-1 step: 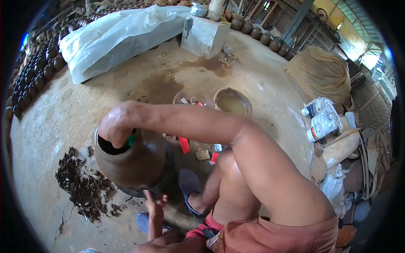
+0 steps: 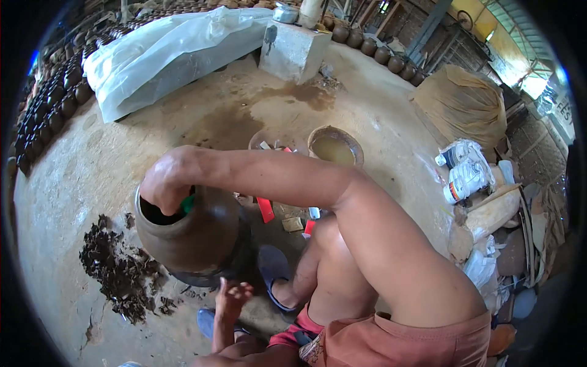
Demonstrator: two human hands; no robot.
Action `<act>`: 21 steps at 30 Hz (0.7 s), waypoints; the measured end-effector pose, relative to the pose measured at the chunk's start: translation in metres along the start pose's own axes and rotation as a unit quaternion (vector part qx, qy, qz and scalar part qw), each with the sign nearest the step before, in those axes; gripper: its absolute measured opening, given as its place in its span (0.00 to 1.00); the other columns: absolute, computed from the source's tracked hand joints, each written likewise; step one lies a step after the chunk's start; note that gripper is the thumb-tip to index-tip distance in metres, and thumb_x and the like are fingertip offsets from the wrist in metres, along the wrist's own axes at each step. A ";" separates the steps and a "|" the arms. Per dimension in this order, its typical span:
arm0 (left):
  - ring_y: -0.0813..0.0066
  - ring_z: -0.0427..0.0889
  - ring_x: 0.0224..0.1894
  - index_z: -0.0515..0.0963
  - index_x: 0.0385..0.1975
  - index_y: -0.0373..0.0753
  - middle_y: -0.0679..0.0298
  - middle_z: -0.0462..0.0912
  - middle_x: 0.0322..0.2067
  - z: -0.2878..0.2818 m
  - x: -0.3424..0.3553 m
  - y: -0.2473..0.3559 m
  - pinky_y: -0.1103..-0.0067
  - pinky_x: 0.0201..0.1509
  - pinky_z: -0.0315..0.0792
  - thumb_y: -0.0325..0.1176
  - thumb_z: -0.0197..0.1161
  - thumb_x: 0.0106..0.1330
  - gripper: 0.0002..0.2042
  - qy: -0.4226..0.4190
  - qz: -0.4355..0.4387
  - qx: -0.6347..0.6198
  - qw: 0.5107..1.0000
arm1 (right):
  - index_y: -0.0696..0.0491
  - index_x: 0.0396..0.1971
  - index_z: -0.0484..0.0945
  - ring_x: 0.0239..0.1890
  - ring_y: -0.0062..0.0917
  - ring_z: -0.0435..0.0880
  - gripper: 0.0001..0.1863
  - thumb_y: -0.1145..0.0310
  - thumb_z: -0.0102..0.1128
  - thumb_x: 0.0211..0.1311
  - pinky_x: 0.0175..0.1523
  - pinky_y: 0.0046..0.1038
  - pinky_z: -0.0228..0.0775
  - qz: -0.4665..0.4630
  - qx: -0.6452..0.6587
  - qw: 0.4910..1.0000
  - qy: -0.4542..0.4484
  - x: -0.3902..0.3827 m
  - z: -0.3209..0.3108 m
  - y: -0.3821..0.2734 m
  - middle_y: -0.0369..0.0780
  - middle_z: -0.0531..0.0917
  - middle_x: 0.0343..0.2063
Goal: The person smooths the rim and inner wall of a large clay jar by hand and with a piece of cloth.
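The right hand (image 2: 166, 183), fingers clamped on a green tool (image 2: 188, 203), is working the clay pot (image 2: 195, 241) rim while the left hand (image 2: 230, 297) is hovering near, fingers apart.

Brown clay pot (image 2: 189, 235): rounded, glossy-wet, upright on the ground, mouth open. Small green tool (image 2: 188, 203) sits at its rim.

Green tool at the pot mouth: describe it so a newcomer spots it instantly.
Start at the big brown clay pot on the sandy floor, left of centre, beside the pile of dark clay scraps. At its open mouth the right hand grips the rim. The green tool pokes out under that hand, the only bright green among browns; the nearby tools are red.
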State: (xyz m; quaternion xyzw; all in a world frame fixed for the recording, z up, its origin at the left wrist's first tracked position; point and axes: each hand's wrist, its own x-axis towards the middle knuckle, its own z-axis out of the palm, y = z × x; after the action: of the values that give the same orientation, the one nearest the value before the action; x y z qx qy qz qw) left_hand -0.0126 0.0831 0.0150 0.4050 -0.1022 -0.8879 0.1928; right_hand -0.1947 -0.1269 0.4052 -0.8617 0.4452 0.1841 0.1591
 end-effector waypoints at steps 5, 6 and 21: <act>0.56 0.86 0.43 0.71 0.63 0.35 0.50 0.82 0.53 -0.036 -0.011 0.070 0.61 0.49 0.81 0.72 0.55 0.68 0.41 0.136 0.142 0.041 0.980 | 0.60 0.34 0.88 0.38 0.43 0.89 0.16 0.71 0.58 0.46 0.40 0.43 0.79 0.004 0.011 1.000 0.017 -0.004 0.006 0.005 0.52 0.89 0.35; 0.55 0.85 0.46 0.70 0.64 0.35 0.51 0.80 0.56 -0.037 -0.006 0.090 0.61 0.50 0.81 0.71 0.55 0.69 0.41 0.153 0.214 0.042 0.964 | 0.55 0.33 0.89 0.34 0.37 0.88 0.14 0.70 0.58 0.48 0.37 0.40 0.78 0.014 -0.005 1.000 0.009 -0.002 0.007 0.007 0.46 0.89 0.32; 0.65 0.85 0.50 0.74 0.62 0.39 0.59 0.83 0.54 -0.009 -0.005 0.094 0.66 0.47 0.82 0.67 0.56 0.70 0.36 0.249 0.312 0.082 0.913 | 0.53 0.27 0.87 0.27 0.32 0.85 0.10 0.68 0.58 0.50 0.29 0.36 0.73 -0.048 -0.006 0.998 0.027 -0.010 0.012 0.014 0.41 0.86 0.24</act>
State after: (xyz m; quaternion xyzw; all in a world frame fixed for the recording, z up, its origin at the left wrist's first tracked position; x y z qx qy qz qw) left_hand 0.0218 -0.0003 0.0446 0.5751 -0.2441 -0.6412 0.4456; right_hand -0.2138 -0.1226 0.3972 -0.8877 0.4064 0.1558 0.1504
